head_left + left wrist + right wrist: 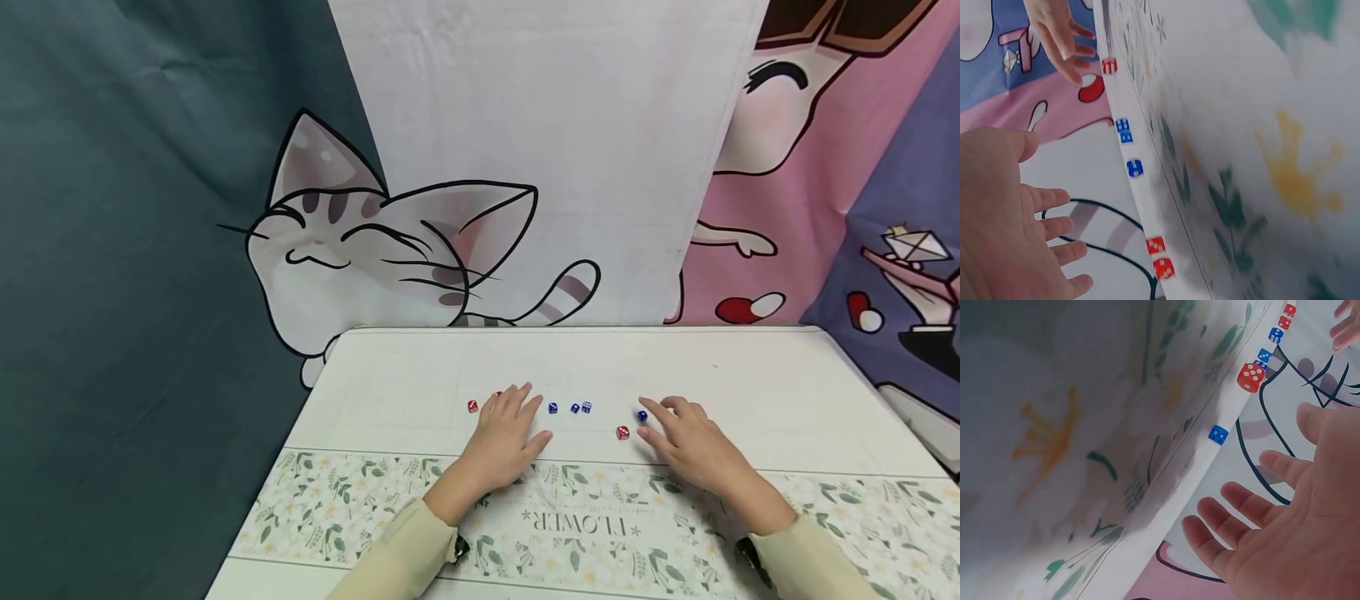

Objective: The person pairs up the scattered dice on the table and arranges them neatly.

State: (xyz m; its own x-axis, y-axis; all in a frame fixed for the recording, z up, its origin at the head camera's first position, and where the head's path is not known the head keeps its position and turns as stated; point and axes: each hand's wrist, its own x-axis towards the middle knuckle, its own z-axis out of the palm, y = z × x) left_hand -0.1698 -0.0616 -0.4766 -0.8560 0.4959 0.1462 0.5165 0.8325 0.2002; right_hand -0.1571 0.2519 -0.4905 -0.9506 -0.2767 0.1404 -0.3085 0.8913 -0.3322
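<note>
My left hand [501,439] is held low over the white table with relaxed, spread fingers and nothing in them. Beside its fingertips lies a red die [472,407]; a second red die [1155,244] is mostly hidden behind the fingers in the head view. To that hand's right sit a blue die [552,408] and two more blue dice [581,408] close together. The fingers of my right hand [693,442] are loosely bent and hold nothing. Near its thumb and index finger lies another blue die [1218,435], apart from the fingers in the right wrist view. A red die [622,433] rests just left of it.
A flower-print band [577,521] with mirrored lettering runs across the front of the table [420,358]. Behind the table's far edge hangs a cloth backdrop [570,125] with a cartoon cat. A dark green curtain [135,292] hangs at the left.
</note>
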